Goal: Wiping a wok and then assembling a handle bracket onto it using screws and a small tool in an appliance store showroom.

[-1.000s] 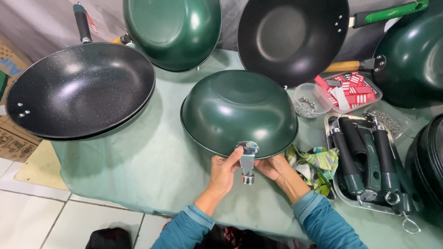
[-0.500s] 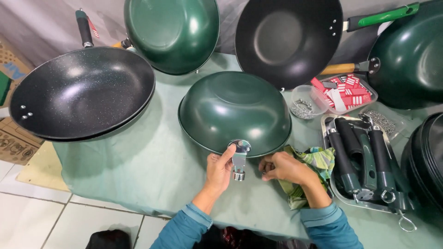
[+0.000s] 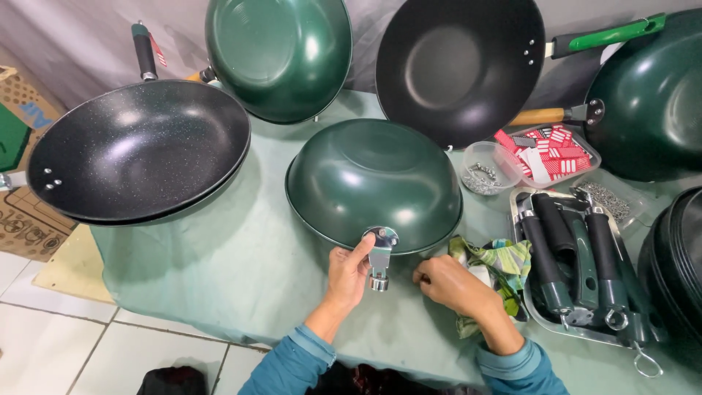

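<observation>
Green wok [image 3: 373,183] lies upside down at mid-frame on the desk [image 3: 219,285], its metal handle bracket [image 3: 380,256] pointing toward the lower edge. It looks rigid, weighty and glossy-slick, so the bracket gives the surest hold. Left hand [image 3: 347,274] pinches that bracket; right hand [image 3: 453,285] rests loosely curled, apparently empty, beside a patterned cloth [image 3: 504,260].

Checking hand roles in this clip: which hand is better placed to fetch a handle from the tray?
Right, probably. The right hand is free on the cloth, next to the tray of handles. The left hand is pinching the bracket on the wok.
</observation>
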